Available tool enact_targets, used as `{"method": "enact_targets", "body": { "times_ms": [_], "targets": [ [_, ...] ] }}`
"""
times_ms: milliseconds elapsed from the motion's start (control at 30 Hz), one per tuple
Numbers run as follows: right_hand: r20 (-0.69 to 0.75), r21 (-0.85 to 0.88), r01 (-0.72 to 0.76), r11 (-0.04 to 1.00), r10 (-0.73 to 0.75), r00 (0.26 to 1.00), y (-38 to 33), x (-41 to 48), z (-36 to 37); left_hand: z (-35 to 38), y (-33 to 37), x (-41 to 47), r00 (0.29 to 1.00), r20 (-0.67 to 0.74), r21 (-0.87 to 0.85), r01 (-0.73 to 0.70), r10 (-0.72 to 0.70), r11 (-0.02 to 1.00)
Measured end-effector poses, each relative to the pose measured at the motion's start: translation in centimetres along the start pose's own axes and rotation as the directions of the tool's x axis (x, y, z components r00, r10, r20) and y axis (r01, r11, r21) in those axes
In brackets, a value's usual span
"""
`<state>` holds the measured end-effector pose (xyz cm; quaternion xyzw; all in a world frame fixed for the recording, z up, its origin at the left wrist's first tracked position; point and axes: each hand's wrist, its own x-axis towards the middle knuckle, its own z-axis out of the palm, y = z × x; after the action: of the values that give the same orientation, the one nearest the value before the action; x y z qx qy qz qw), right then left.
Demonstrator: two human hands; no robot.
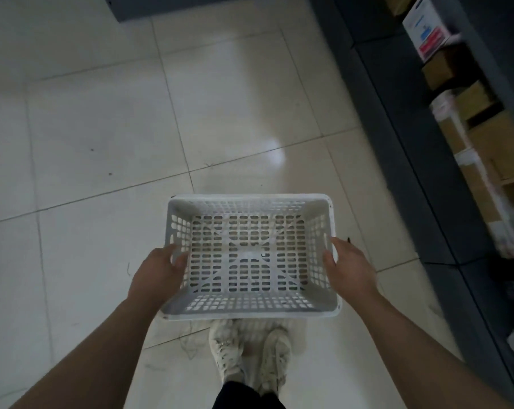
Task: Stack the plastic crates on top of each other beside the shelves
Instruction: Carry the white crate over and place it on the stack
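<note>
Here the white perforated plastic crate (251, 256) sits low in the centre of the frame, empty and carried level above the pale glossy tiled floor (102, 137), its long axis running from side to side. The left hand (158, 271) clamps its left short wall and the right hand (349, 265) its right, thumbs inside. Dark shelves (427, 160) holding cardboard boxes run down the right edge, nearer the right hand. No other crate shows, so the stacking spot is likely out of frame.
</note>
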<state>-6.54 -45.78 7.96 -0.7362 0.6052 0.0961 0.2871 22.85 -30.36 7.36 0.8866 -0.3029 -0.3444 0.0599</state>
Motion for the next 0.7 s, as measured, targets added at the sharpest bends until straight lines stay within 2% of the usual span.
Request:
{"method": "enact_targets", "body": {
  "times_ms": [100, 200, 267, 333, 433, 500, 567, 633, 700],
  "targets": [
    [0.05, 0.036, -0.116, 0.993, 0.114, 0.992, 2.3, 3.2, 3.7, 3.0, -2.7, 4.0, 0.999, 0.025, -0.024, 0.022, -0.022, 0.999],
    [0.068, 0.128, -0.249, 0.96, 0.242, 0.968, 5.1, 6.4, 7.1, 5.5, -4.6, 7.4, 0.999, -0.01, -0.049, 0.038, -0.039, 0.998],
    [0.095, 0.149, -0.326, 0.934, 0.315, 0.944, 6.4, 8.2, 8.8, 6.9, -5.9, 9.4, 0.995, -0.019, -0.054, 0.102, -0.103, 0.993],
    [0.106, 0.203, -0.356, 0.912, 0.341, 0.934, 7.5, 9.7, 10.5, 8.4, -7.4, 11.4, 0.988, -0.024, -0.05, 0.153, -0.154, 0.987],
    [0.086, 0.359, -0.39, 0.848, 0.386, 0.918, 8.6, 11.1, 11.7, 9.4, -8.9, 12.8, 0.964, -0.071, -0.182, 0.242, -0.258, 0.953],
    [0.095, 0.434, -0.435, 0.789, 0.44, 0.893, 9.6, 12.2, 12.6, 10.3, -10.3, 13.5, 0.96, -0.084, -0.275, 0.236, -0.267, 0.932],
    [0.17, 0.505, -0.529, 0.682, 0.522, 0.836, 10.6, 13.1, 13.4, 11.0, -11.5, 14.2, 0.957, -0.036, -0.38, 0.254, -0.288, 0.89],
    [0.279, 0.609, -0.587, 0.534, 0.549, 0.788, 11.0, 13.3, 14.1, 11.6, -12.0, 14.6, 0.944, 0.099, -0.545, 0.316, -0.315, 0.777],
    [0.335, 0.691, -0.579, 0.433, 0.518, 0.787, 11.3, 13.4, 14.4, 11.9, -12.3, 14.9, 0.933, 0.2, -0.65, 0.356, -0.301, 0.672]
  ]
}}
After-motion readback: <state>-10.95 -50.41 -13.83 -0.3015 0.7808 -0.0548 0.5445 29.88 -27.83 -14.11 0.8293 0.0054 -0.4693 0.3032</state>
